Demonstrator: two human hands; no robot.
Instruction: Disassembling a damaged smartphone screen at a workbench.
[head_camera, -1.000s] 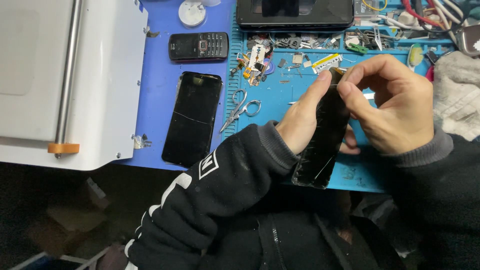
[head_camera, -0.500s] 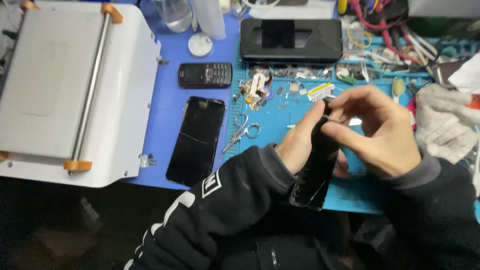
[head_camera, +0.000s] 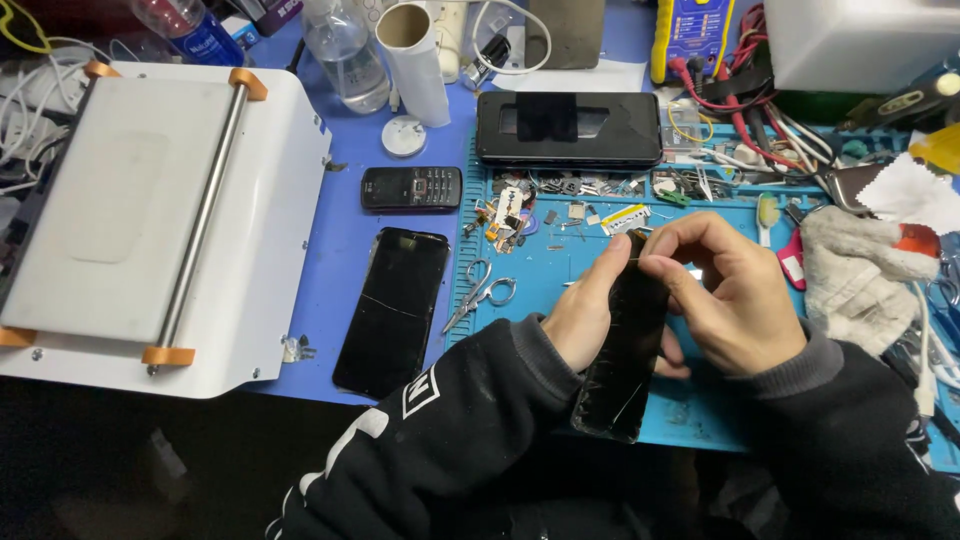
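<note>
Both hands gripped a cracked black phone screen (head_camera: 625, 350) above the blue mat (head_camera: 700, 410): left hand (head_camera: 585, 320) steadying its edge, right hand (head_camera: 725, 295) pinching its top. Harder pinching would likely have spread the cracks; a slip risked striking the scissors (head_camera: 482, 292).

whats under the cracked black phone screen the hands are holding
Under the cracked black phone screen, held by the left hand and right hand, lies the blue work mat. Its lower end overhangs the mat's front edge. Whatever sits on the mat directly beneath is covered.
</note>
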